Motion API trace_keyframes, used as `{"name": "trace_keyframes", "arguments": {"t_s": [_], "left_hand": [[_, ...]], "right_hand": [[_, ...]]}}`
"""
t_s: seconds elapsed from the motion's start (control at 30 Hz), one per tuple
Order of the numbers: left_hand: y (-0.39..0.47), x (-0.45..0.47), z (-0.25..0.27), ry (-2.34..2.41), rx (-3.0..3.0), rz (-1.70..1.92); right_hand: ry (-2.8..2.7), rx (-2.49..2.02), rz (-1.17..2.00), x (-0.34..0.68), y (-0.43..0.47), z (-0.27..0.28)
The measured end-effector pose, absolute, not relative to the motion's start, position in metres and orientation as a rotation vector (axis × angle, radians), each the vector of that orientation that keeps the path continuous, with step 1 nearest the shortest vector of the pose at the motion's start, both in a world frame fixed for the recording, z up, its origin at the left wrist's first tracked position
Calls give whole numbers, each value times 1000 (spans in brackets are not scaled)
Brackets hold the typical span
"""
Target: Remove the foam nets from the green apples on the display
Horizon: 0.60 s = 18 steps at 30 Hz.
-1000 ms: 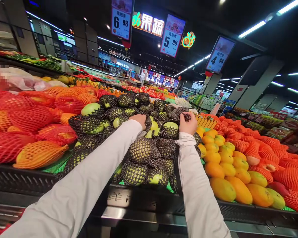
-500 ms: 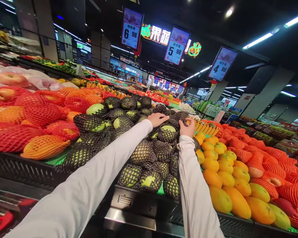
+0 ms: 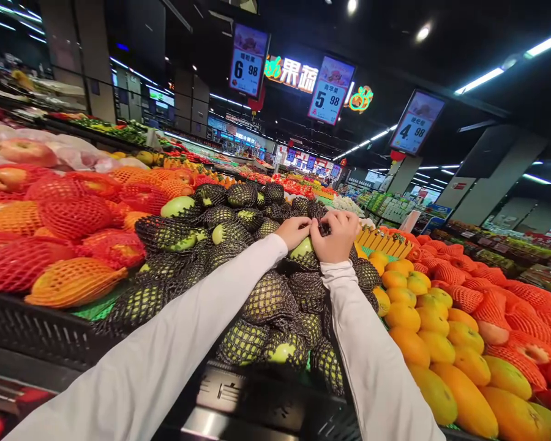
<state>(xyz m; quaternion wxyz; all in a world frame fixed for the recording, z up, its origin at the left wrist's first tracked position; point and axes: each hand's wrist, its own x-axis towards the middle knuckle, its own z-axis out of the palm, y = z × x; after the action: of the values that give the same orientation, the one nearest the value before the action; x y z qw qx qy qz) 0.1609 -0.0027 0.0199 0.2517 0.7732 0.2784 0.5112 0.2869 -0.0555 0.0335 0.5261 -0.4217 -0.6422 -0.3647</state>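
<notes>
Both hands meet over a heap of green apples in black foam nets [image 3: 269,298]. My left hand [image 3: 294,231] has its thumb and fingers closed at the top of one netted green apple [image 3: 304,252]. Beside it, almost touching, my right hand [image 3: 336,235] is curled, with dark netting showing between thumb and fingers. That apple's bare green skin shows just below the hands. My fingers cover part of the net, and its far side is hidden.
Apples in red and orange nets [image 3: 80,205] lie to the left. Yellow-orange mangoes [image 3: 463,392] and red-netted fruit [image 3: 514,306] fill the right side. A black crate edge [image 3: 32,334] runs along the front left. Price signs [image 3: 331,90] hang overhead.
My right hand has moved left and curled inward, close to my left hand. My left hand's fingers, stretched out before, are now bent. The view has shifted slightly.
</notes>
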Motion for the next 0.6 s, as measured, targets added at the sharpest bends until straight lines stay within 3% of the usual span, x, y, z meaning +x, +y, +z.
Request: {"name": "trace_keyframes", "arguments": {"t_s": [0.37, 0.47, 0.6], "left_hand": [[-6, 159, 21, 755, 1773, 1587], [-5, 160, 21, 947, 1711, 1628], [-6, 159, 21, 1072, 1585, 1663]], "right_hand": [[-1853, -914, -740, 275, -53, 39], [-1967, -886, -583, 280, -50, 42], [-1796, -1189, -269, 282, -47, 38]]}}
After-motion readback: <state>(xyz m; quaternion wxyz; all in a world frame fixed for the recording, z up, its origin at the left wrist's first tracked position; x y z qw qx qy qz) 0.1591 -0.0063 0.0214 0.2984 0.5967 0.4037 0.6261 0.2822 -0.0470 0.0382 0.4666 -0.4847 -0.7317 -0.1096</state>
